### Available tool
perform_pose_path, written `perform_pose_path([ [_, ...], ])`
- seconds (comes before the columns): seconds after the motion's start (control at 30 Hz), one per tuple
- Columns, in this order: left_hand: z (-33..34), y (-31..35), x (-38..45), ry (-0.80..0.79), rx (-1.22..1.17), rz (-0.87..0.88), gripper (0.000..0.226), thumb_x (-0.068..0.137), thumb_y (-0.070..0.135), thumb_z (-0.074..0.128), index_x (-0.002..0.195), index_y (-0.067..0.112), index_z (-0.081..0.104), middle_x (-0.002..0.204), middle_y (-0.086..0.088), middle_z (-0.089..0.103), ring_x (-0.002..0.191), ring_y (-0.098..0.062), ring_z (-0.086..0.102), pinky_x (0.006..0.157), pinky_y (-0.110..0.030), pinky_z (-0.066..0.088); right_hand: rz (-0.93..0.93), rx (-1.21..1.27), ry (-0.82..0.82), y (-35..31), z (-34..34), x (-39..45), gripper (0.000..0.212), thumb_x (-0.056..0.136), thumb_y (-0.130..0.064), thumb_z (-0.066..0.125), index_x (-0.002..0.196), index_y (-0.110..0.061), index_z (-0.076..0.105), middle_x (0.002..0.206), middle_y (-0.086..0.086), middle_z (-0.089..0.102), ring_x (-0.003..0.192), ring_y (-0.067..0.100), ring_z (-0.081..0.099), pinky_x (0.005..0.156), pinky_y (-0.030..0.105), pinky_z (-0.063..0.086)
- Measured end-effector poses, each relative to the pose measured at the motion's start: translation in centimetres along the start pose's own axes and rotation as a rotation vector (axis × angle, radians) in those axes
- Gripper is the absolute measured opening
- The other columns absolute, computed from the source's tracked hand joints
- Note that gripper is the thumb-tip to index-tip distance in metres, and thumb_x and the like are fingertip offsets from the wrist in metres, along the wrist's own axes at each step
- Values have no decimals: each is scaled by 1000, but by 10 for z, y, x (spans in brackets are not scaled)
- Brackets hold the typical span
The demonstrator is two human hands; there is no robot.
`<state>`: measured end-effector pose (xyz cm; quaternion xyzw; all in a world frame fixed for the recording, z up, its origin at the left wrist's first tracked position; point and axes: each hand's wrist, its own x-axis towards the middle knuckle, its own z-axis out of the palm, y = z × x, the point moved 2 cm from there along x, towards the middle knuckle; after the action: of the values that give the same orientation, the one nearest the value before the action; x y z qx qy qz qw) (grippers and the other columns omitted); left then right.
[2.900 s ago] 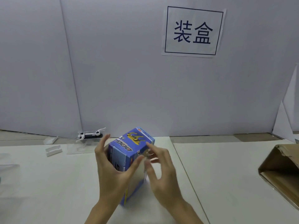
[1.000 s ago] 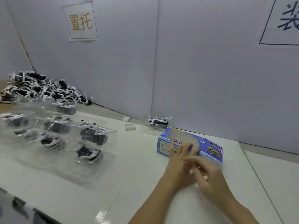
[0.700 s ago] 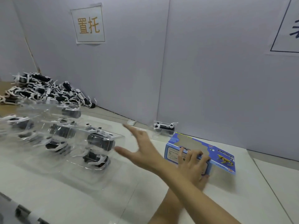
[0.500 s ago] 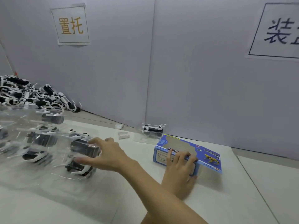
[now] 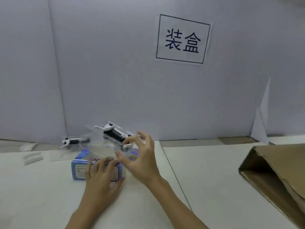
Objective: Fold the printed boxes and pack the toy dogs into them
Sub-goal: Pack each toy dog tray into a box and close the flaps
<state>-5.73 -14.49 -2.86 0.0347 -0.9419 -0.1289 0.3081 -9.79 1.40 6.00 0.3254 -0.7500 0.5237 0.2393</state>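
A blue printed box (image 5: 78, 171) lies on its side on the white table (image 5: 41, 195). My left hand (image 5: 100, 178) rests on its near face with the fingers laid flat against it. My right hand (image 5: 142, 161) pinches a clear plastic tray holding a black and white toy dog (image 5: 115, 134). It holds that tray in the air just above the back of the box. A second toy dog (image 5: 71, 141) sits on its own clear tray behind the box, at the foot of the wall.
An open brown cardboard carton (image 5: 280, 164) lies at the right edge. Two small white plastic pieces (image 5: 33, 158) lie at the back left. A paper sign (image 5: 182, 39) hangs on the grey partition wall. A seam (image 5: 175, 172) divides two tabletops.
My right hand reached left to the stack of clear trays, took one tray with a toy dog and brought it back over the box. My left hand stayed on the box.
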Motion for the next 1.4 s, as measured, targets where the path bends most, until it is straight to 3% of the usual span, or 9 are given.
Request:
perform_pose_path([
  [0.13,17,7,14,189,17,-51,60,73,77,55,106,26,59,119,1,53,115,-34,49,124,-57,5,239,-159,177,61,-56,-14,34,79,-48,84,105,-35,67,133,-6,40,137,15,32,106,14,33],
  [0.3,37,22,33,177,100,-11,47,73,50,48,99,14,58,109,-11,52,107,-43,49,116,-75,8,437,-212,172,101,-64,-25,34,80,-43,84,106,-27,69,125,-1,55,134,19,41,104,12,25],
  [0.53,46,22,37,237,255,63,50,79,51,55,100,7,64,103,-14,55,98,-42,55,114,-79,15,470,-188,165,115,-66,-24,32,81,-41,83,108,-33,67,132,-1,52,130,20,43,106,20,33],
  [0.7,31,31,42,279,34,49,41,79,43,54,98,11,70,105,-6,65,104,-38,65,119,-75,10,466,-144,270,112,-65,-23,30,81,-36,85,105,-28,69,116,-6,62,125,19,49,103,26,36],
  [0.87,12,35,47,384,-290,56,29,91,30,59,111,13,70,111,4,71,121,-29,65,123,-71,4,707,214,395,115,-79,-23,22,84,-45,82,91,-28,69,80,-14,72,84,17,68,68,28,51],
  [1.0,1,37,52,435,-328,135,7,96,11,71,103,11,72,111,3,73,111,-26,68,118,-75,20,831,444,320,114,-81,-24,28,87,-49,78,98,-24,71,81,-8,70,72,15,61,71,33,50],
  [1.13,-3,28,60,464,-303,157,21,87,-9,76,95,10,77,115,-3,72,104,-26,65,123,-59,28,940,630,268,103,-78,-25,37,86,-50,78,101,-17,70,87,3,62,76,23,54,71,39,47],
  [1.27,-4,28,63,424,-195,214,32,98,11,56,126,14,74,125,-2,69,111,-27,57,99,-53,49,1009,702,217,98,-81,-24,34,88,-49,74,100,-17,73,90,9,63,76,27,55,61,33,52],
  [1.4,-11,33,68,375,-204,149,47,102,26,42,141,11,62,140,-3,63,120,-31,54,103,-45,43,993,744,228,106,-94,-20,32,86,-45,75,103,-18,74,95,11,70,81,28,61,59,33,55],
])
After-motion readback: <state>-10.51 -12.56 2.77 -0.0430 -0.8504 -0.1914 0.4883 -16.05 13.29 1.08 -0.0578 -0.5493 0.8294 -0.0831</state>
